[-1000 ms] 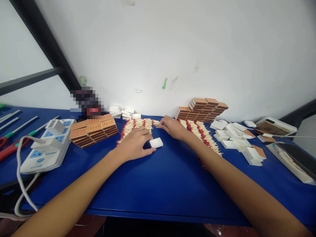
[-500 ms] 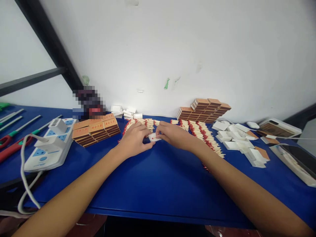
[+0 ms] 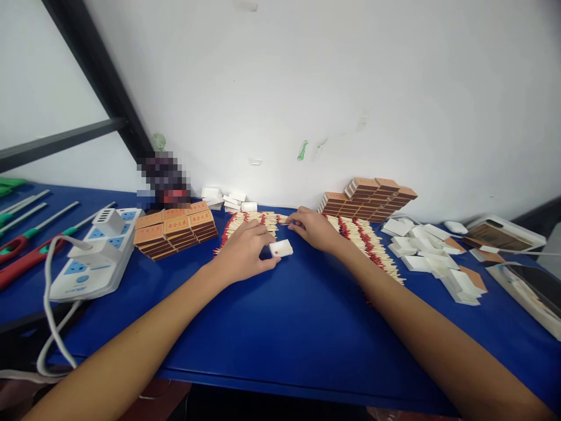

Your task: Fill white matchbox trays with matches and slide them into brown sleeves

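The white tray (image 3: 281,248) is pinched at the left hand's (image 3: 243,251) three o'clock, while the right hand (image 3: 314,229), its grip not discernible, is laid on matches (image 3: 263,217) at the tray's one o'clock.

Two hands (image 3: 245,252) (image 3: 314,229), two matchbox stacks (image 3: 175,231) (image 3: 369,199), one power strip (image 3: 92,260).

Tabletop (image 3: 280,327): smooth, slightly glossy blue surface. Matchbox tray (image 3: 281,248): matt white cardboard. Matchsticks (image 3: 254,221): pale bare wood, red heads. Power strip (image 3: 94,254): glossy white plastic.
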The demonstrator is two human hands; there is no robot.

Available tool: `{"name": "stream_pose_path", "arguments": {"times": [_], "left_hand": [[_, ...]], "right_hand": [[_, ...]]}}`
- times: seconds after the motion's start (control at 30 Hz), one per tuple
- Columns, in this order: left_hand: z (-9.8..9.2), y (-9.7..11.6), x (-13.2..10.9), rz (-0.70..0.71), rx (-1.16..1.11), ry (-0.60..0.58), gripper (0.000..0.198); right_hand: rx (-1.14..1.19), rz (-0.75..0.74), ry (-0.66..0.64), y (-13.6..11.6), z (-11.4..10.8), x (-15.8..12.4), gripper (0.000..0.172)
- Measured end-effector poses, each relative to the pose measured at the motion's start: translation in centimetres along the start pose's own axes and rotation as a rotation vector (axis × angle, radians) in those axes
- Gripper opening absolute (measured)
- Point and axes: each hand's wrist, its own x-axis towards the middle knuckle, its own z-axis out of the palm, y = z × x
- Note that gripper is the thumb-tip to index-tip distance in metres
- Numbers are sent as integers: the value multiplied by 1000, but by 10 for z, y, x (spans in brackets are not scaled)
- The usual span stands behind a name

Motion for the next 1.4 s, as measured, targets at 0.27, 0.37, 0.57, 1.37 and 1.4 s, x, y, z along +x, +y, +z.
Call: {"name": "stream_pose_path", "arguments": {"times": [0.27, 0.37, 0.57, 1.37, 1.4], "left_hand": [[0, 0, 0, 2, -2, 2, 31], [0, 0, 1, -4, 1, -2, 32], [-4, 1, 2, -31, 2, -27, 31], [0, 1, 0, -13, 20, 17, 33], [1, 2, 0, -2, 21, 21, 33]], "right_hand": [[9, 22, -5, -5, -1, 3, 12], [17, 55, -24, -6, -2, 3, 10], [55, 25, -65, -10, -4, 1, 9], [36, 31, 11, -22, -18, -3, 13], [18, 37, 6, -16, -14, -1, 16]]}}
